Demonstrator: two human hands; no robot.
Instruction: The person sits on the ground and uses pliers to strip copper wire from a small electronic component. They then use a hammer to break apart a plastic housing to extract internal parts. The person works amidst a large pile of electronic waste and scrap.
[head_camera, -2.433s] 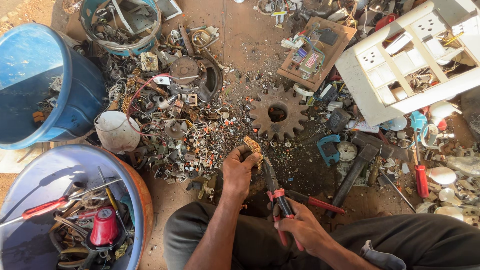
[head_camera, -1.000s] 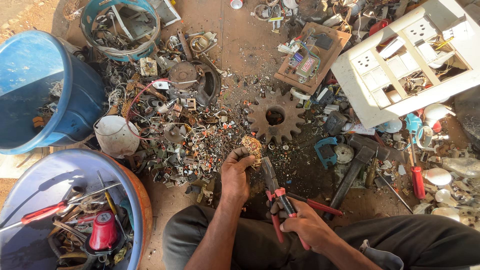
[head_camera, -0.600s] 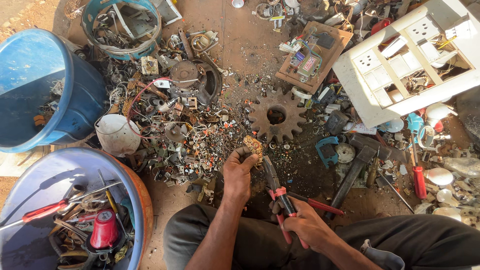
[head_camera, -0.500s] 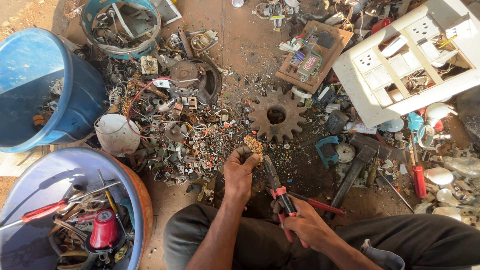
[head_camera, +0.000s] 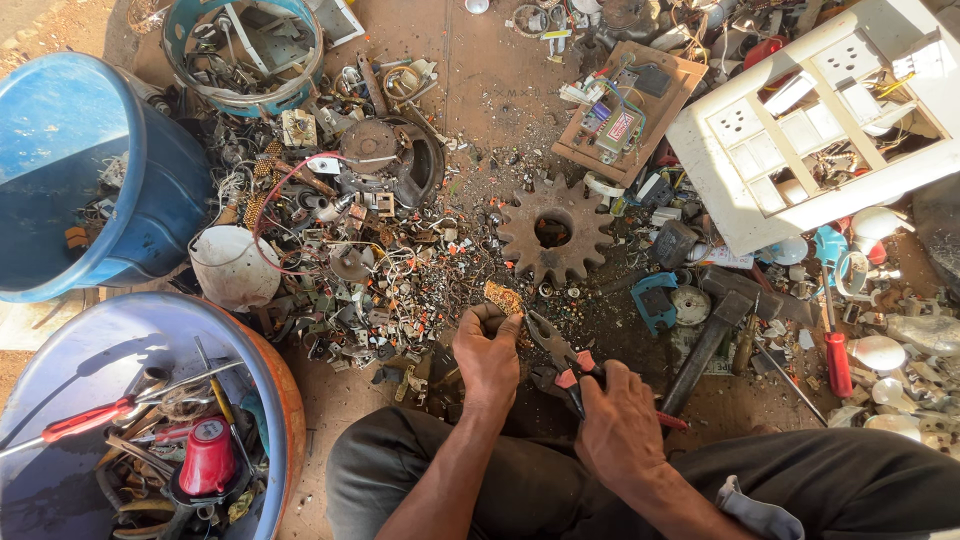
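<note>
The left hand (head_camera: 487, 350) sits just below the middle of the frame, its fingertips (head_camera: 497, 318) curled in and pinching a small golden-brown lump of copper-coloured wire (head_camera: 503, 297) that sticks out just above them. Whether the lump also rests on the ground I cannot tell.

Just to the right, the right hand (head_camera: 620, 425) is wrapped tight around the red-and-black handles of a pair of steel pliers (head_camera: 556, 353). The nose of the pliers points up and left, ending right beside the left fingertips and just below the wire lump; I cannot tell whether the tip touches it.

Above the lump, near the centre of the frame, lies a large rusty toothed gear wheel (head_camera: 553, 230) on the reddish dirt. To the left of it spreads a heap of small metal scraps and wire bits (head_camera: 380, 280), with a white plastic cup (head_camera: 233, 266) at its left edge. A dark hammer (head_camera: 718, 318) lies right of the pliers. A blue plastic barrel (head_camera: 85, 170) fills the upper left, a pale round basin holding tools (head_camera: 60, 340) the lower left, and a white plastic socket panel (head_camera: 820, 120) the upper right.
</note>
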